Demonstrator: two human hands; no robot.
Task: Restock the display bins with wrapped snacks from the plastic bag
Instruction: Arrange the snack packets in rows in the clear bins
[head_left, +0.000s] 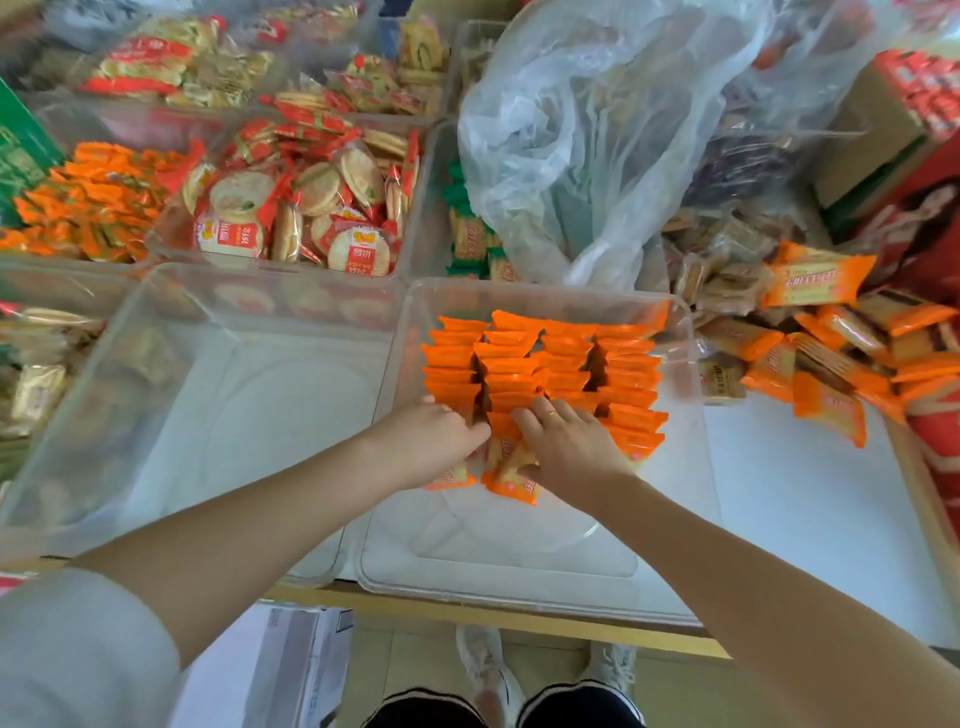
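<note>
Left hand (436, 436) and right hand (566, 447) cover nearest orange snack packs (506, 475); fingertips hidden among them. Plastic bag (597, 130) masks bin contents behind. Far bins (208, 57) blurred, labels unreadable. Green-wrapped snacks (467, 234) partly hidden, possibly biscuits.

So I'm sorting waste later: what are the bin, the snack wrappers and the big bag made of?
Bin: clear rigid plastic, glossy; the white surface shows through.
Wrappers: likely thin plastic film, shiny orange with crimped ends.
Bag: thin soft translucent plastic, crinkled and glinting.
</note>
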